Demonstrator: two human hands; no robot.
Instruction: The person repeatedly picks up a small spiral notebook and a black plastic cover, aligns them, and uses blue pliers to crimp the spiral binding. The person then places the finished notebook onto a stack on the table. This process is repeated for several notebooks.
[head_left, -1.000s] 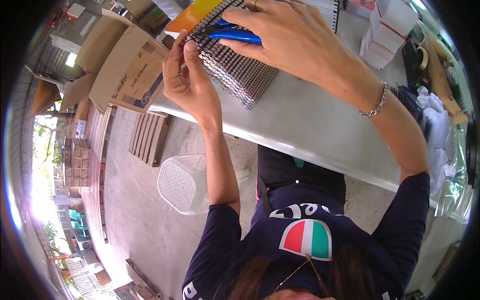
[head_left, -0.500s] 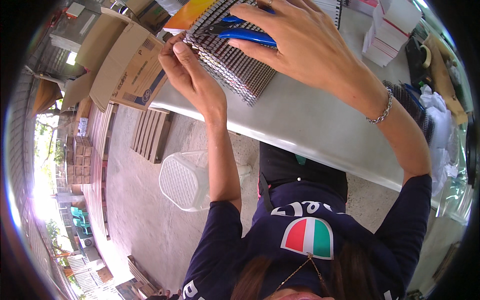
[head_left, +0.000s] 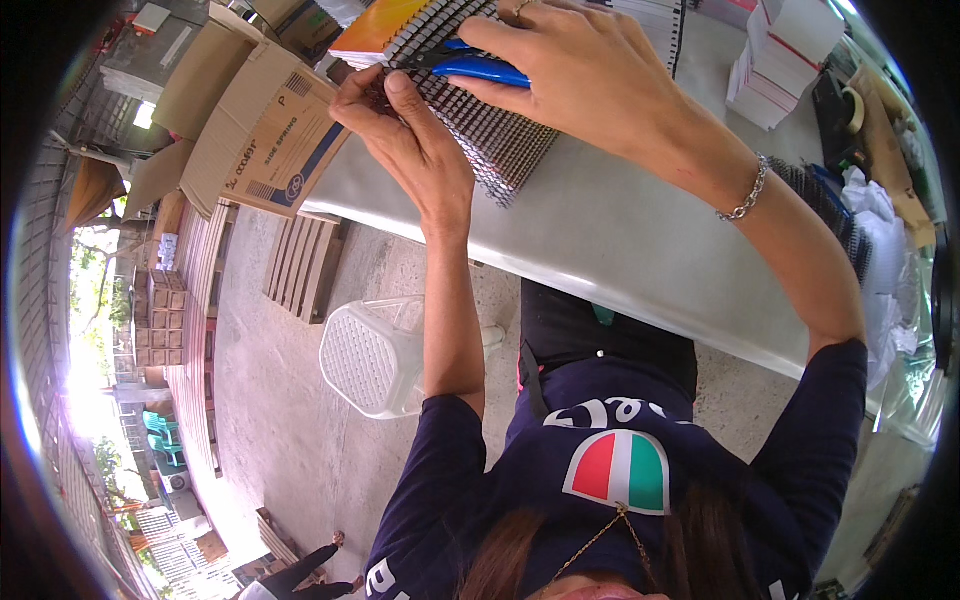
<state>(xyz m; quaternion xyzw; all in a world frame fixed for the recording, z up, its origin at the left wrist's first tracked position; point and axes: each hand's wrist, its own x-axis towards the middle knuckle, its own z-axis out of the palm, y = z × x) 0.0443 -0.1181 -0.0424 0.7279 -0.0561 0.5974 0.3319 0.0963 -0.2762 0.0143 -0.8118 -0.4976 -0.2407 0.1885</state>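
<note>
A stack of spiral-bound notebooks (head_left: 510, 150) lies at the table's far left part, its dark wire coils facing me. The top notebook has an orange and yellow cover (head_left: 375, 32). My right hand (head_left: 610, 85) is closed around the blue handles of a pair of pliers (head_left: 485, 70). The dark jaws point left, at the coil end by the stack's left corner. There my left hand (head_left: 425, 150) has its thumb and forefinger pinched close to the jaw tips. Whatever lies between those fingertips is too small to make out.
An open cardboard box (head_left: 285, 130) stands left of the table (head_left: 620, 230). Stacked white booklets (head_left: 775, 65), loose black coils (head_left: 815, 195) and crumpled clear plastic (head_left: 880, 240) lie to the right. A white stool (head_left: 365, 360) and a wooden pallet (head_left: 303, 265) are on the floor.
My left hand has shifted slightly right, with its fingertips nearer the pliers' jaws. The pliers and my right hand have moved a little left. Another person's legs now show at lower left.
</note>
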